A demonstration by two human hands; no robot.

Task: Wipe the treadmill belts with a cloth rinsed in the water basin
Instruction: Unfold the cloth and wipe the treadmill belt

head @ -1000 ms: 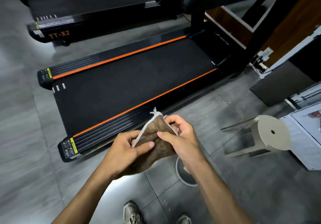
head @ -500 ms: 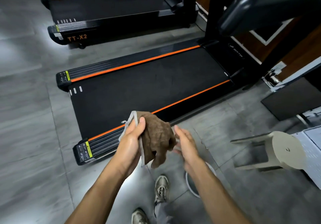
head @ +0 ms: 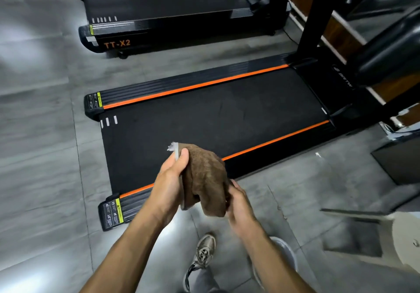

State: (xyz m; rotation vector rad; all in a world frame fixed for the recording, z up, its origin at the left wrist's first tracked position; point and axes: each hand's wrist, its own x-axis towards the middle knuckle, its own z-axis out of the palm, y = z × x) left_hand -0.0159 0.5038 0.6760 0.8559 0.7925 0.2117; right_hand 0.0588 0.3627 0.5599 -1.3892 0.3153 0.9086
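A brown cloth with a pale frayed edge hangs bunched in front of me. My left hand grips its upper part, thumb pressed on top. My right hand holds its lower right end, with the fingers tucked behind the fabric. Both hands are above the near orange-striped side rail of the closest treadmill, whose black belt stretches away to the right. A white basin rim shows on the floor, mostly hidden by my right forearm.
A second treadmill marked TT-X2 stands behind, across a strip of grey tiled floor. The near treadmill's black uprights and console rise at the upper right. A pale stool lies at the right edge. My shoe is below the hands.
The right hand let go of the cloth half a second ago and now holds its lower end again. The left hand kept its grip. The view has moved closer to the near treadmill.
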